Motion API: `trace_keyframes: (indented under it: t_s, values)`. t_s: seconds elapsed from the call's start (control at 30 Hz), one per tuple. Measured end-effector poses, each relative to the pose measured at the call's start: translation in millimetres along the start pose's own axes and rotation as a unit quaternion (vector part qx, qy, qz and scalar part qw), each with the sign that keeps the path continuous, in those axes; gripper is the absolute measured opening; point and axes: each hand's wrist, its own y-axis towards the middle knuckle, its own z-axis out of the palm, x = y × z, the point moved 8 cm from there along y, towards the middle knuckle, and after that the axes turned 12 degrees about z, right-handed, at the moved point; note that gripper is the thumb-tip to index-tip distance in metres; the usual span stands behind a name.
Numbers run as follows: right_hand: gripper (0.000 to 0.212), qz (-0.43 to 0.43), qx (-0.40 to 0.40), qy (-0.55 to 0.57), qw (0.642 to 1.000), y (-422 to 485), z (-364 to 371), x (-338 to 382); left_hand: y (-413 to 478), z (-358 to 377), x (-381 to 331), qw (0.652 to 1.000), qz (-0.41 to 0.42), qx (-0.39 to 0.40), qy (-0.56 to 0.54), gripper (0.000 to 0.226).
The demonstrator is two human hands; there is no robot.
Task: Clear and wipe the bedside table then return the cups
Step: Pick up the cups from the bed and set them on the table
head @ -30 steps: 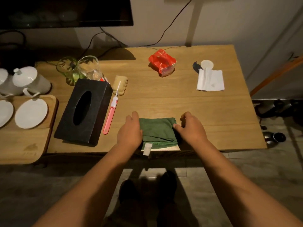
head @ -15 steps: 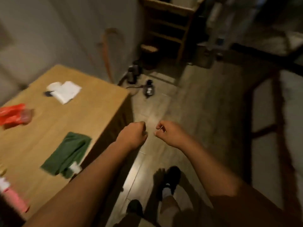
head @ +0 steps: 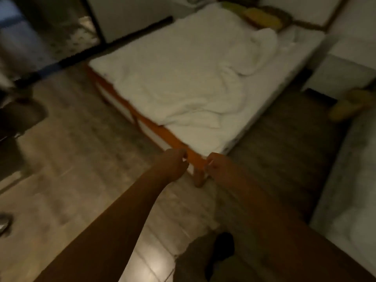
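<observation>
Two bare forearms fill the lower frame, no sleeves showing anywhere along them, no watch, no bracelet, no ring to be made out. The left grip (head: 174, 166) and the right grip (head: 218, 165) are bare too, no gloves. Everything is soft with motion blur, so fine detail on the fingers is lost. Down at the bottom edge there's a dark shoe or sock (head: 222, 248) on one foot, black or near it in this dim light, and a stretch of dull, greyish trouser leg (head: 190, 263) beside it.
</observation>
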Motion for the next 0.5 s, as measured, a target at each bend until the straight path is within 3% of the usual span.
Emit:
trace_keyframes:
  t_s: [0.1,0.2,0.43,0.5]
  values:
    - [0.025,0.046,-0.076,0.024,0.996,26,-97,-81,93,29,-83,0.997,0.058,0.039,0.011,0.028]
    - [0.030,0.098,-0.101,0.031,0.990,46,-188,-152,177,48,-169,0.989,0.132,0.063,0.012,0.029]
    - [0.020,0.172,-0.177,0.063,0.967,103,-337,-255,344,74,-306,0.969,0.212,0.130,0.012,0.022]
    - [0.026,0.187,-0.191,0.058,0.962,133,-375,-278,397,85,-329,0.964,0.228,0.138,0.004,0.023]
